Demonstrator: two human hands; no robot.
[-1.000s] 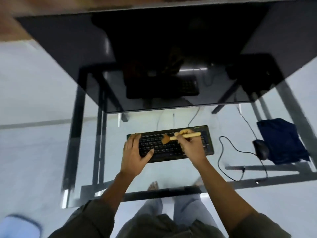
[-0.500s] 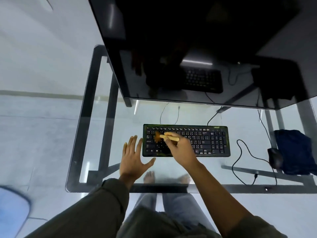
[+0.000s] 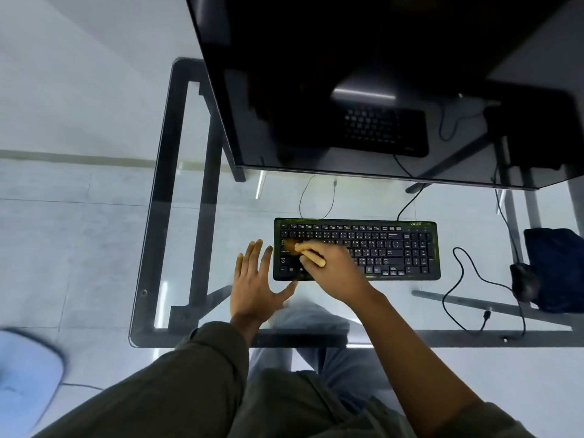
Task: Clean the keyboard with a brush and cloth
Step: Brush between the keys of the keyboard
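The right hand [image 3: 335, 267] reaches in from the near right, fingers curled round the brush [image 3: 312, 257], whose bristles are on the left keys of the keyboard [image 3: 398, 248]. The left hand [image 3: 256, 279] lies flat on the glass desk [image 3: 189, 248] with straight, spread fingers, just beside the keyboard's left edge. Bare glass runs left to the desk's edge. The cloth [image 3: 553, 267] lies far right, beside the mouse [image 3: 523, 279].

Glass-topped bench [image 3: 181, 216] on a dark metal frame, over pale grey floor tiles [image 3: 63, 248]; large black screen [image 3: 316, 42] behind, reflecting a strip of light.
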